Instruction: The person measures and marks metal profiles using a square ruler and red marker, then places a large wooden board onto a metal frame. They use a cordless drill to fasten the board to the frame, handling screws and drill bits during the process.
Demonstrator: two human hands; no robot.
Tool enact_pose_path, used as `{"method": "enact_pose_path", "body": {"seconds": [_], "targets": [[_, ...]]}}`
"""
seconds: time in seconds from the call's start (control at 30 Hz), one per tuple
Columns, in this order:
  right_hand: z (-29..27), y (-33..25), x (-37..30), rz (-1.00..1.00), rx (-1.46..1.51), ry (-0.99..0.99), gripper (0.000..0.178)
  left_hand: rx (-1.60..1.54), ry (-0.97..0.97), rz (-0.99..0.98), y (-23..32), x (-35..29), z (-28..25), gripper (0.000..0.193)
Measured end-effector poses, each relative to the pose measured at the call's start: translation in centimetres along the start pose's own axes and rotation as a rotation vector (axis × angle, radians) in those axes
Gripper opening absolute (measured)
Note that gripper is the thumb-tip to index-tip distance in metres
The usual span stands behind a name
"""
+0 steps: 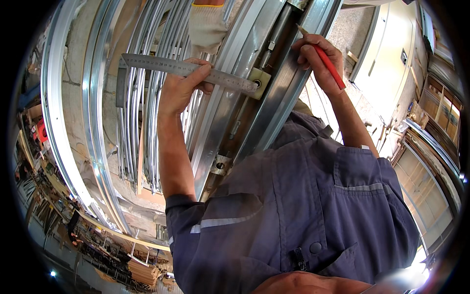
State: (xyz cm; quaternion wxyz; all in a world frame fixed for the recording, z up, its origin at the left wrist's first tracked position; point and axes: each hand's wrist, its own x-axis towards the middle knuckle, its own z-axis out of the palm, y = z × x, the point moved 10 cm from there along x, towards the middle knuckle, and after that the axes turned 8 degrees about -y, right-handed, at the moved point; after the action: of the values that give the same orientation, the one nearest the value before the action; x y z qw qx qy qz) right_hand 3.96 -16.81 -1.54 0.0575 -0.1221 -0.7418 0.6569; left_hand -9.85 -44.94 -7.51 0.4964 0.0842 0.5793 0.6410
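Left hand (183, 87), thumb and fingers closed on a silvery steel L-shaped ruler (223, 78), is holding it across a long silvery metal profile (219, 113), its end reaching a pale yellow block (264, 78); measuring seems in hand. Right hand (318, 63), curled around a slim red pencil (330, 66), is holding the tip apart from the ruler; marking would probably be calling for a steady blade and the tip at its edge.

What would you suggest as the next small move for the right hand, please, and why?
Perhaps bring the slim red pencil toward the cream square block: the left hand holds the graduated silver metal ruler with its end at that block, while the right hand grips the pencil, its sharpened tip apart from the ruler.
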Motion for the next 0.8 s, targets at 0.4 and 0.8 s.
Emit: {"method": "enact_pose_path", "body": {"seconds": [0.4,0.8], "targets": [[0.10,0.03,0.09,0.050,-0.013,-0.005,0.021,-0.018,0.006,-0.011,-0.20,0.27,-0.38,0.031],[0.08,0.01,0.01,0.062,0.018,0.019,0.021,-0.024,0.001,0.002,-0.09,0.22,-0.33,0.027]]}}
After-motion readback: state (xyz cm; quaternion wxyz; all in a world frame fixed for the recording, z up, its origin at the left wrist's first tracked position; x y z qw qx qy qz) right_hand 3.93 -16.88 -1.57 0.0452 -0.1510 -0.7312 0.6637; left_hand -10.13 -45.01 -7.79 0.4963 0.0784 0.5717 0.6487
